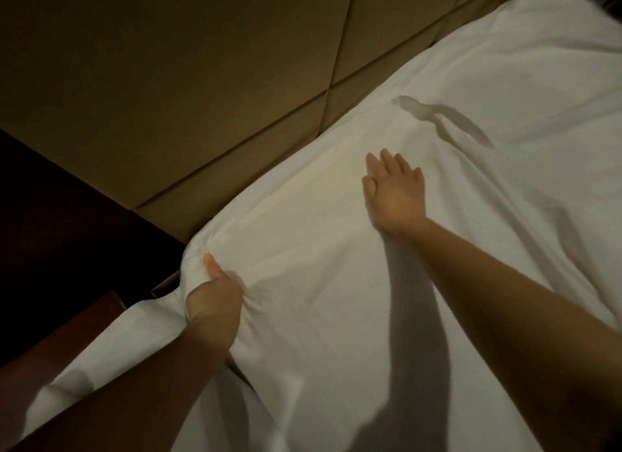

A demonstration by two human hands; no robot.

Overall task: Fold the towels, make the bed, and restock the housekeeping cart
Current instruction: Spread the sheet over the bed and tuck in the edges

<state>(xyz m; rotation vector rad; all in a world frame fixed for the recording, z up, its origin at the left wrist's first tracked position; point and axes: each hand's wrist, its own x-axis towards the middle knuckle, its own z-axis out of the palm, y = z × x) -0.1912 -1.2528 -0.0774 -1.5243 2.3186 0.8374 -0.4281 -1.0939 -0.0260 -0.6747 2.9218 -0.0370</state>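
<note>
The sheet [303,317] lies spread beneath both grips, its corner bunched tight in the left grip [212,293], just below the headboard [202,98]. Beyond it the right grip [397,189] presses flat, fingers wide. Best, I judge, to hold the corner taut and sweep toward the crease [447,121] ahead.

The padded headboard [161,81] is walling off the upper left of the frame along the far edge of the white sheet [488,266]. A dark nightstand [67,249] is crowding the corner at middle left, with the left hand [213,293] occupying that tight spot. Across the centre and right the sheet is lying mostly flat, leaving open room above it
</note>
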